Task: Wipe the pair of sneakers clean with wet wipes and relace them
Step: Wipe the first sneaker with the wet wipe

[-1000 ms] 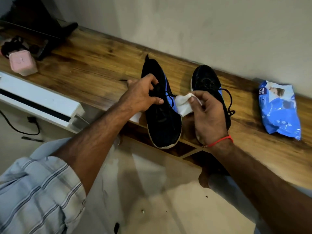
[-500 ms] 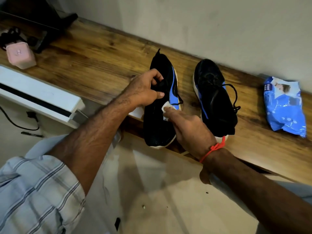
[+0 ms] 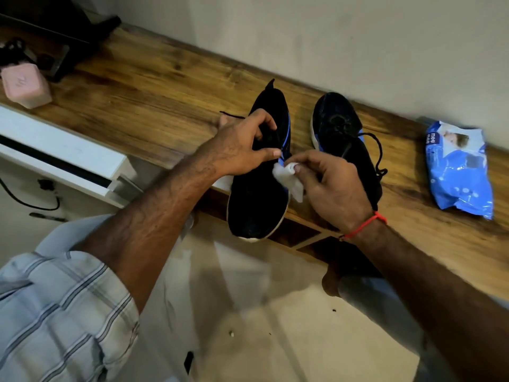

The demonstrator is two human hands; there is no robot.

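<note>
— Where are our fingers?
— Our right hand (image 3: pixel 334 188) pinches the crumpled wet wipe (image 3: pixel 289 179) at the blue stripe of the left sneaker (image 3: pixel 257 194); half a second ago it pressed lower on the side.
— And the other?
— Our left hand (image 3: pixel 242 148) curls round that sneaker's collar, as before.
— Beyond them?
— The second sneaker (image 3: pixel 337 128) lies just right on the worktop (image 3: pixel 154 92), the wipes pack (image 3: pixel 458 169) at the frame's right.

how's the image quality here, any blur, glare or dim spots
Head view: dim, warm light; the wet wipe and the right hand look slightly smeared; glare patches on the blue wipes pack; wide-angle bend tilts the wooden shelf; the black sneakers lose detail in shadow.
</note>
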